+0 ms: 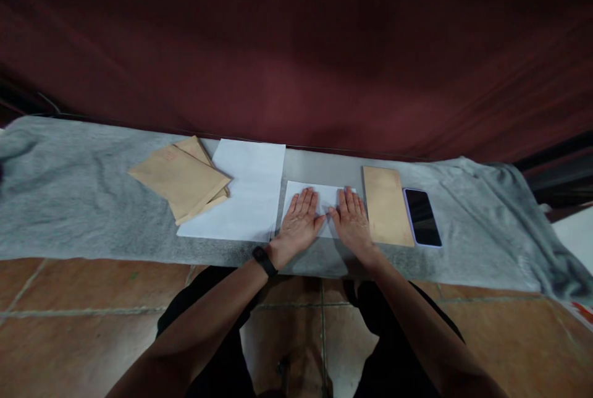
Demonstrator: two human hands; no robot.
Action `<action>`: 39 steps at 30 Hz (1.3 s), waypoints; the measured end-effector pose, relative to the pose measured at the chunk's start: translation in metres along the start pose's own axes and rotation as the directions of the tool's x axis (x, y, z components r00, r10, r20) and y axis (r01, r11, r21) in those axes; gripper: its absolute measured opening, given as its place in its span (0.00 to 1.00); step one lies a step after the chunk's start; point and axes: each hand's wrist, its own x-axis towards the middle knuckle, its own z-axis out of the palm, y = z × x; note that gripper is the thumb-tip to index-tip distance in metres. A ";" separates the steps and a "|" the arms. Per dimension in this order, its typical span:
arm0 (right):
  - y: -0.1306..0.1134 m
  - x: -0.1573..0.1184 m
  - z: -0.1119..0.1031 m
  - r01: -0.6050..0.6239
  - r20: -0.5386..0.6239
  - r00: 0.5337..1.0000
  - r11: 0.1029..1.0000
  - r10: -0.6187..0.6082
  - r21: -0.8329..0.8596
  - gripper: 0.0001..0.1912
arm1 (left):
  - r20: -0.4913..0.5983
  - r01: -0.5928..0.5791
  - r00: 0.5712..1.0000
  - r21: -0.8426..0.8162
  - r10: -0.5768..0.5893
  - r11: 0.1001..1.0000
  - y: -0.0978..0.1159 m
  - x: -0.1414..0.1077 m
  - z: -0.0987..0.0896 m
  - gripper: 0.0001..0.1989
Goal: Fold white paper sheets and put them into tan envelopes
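A small white sheet of paper [327,193], perhaps folded, lies on the grey cloth with both my hands flat on it. My left hand [301,219] covers its left part, fingers stretched out and pointing away from me. On its right part rests my right hand [353,220], also open, its fingertips near the far edge. The two thumbs point toward each other over the middle of the paper. Just right of my right hand is a brown envelope [388,206], lying flat.
Larger white sheets [252,191] lie to the left, partly under several brown envelopes [183,178]. A phone [423,217] with a purple edge lies beside the single envelope. Grey cloth [92,194] covers the narrow surface, and a dark red drape [287,89] hangs behind it.
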 end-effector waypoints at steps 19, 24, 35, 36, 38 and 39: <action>-0.040 -0.021 -0.024 0.095 0.202 0.973 0.990 -0.115 0.106 0.33 | 0.021 0.141 0.989 0.084 -0.143 0.986 -0.031 0.047 -0.033 0.21; -0.036 -0.023 -0.027 0.128 0.228 0.962 0.985 -0.151 0.113 0.35 | 0.060 0.152 0.986 0.096 -0.158 0.984 -0.034 0.054 -0.042 0.17; -0.026 -0.026 -0.042 0.301 0.284 0.895 0.936 -0.344 0.185 0.44 | 0.233 0.438 0.899 -0.512 -0.371 0.739 -0.049 0.057 -0.053 0.07; -0.026 -0.026 -0.043 0.321 0.277 0.888 0.927 -0.366 0.196 0.44 | 0.259 0.454 0.891 -0.552 -0.374 0.699 -0.052 0.057 -0.055 0.06; -0.026 -0.025 -0.046 0.350 0.255 0.882 0.913 -0.397 0.210 0.44 | 0.286 0.479 0.875 -0.623 -0.390 0.618 -0.055 0.053 -0.058 0.07; -0.027 -0.024 -0.047 0.352 0.242 0.885 0.912 -0.397 0.210 0.42 | 0.293 0.494 0.863 -0.662 -0.412 0.564 -0.057 0.050 -0.059 0.07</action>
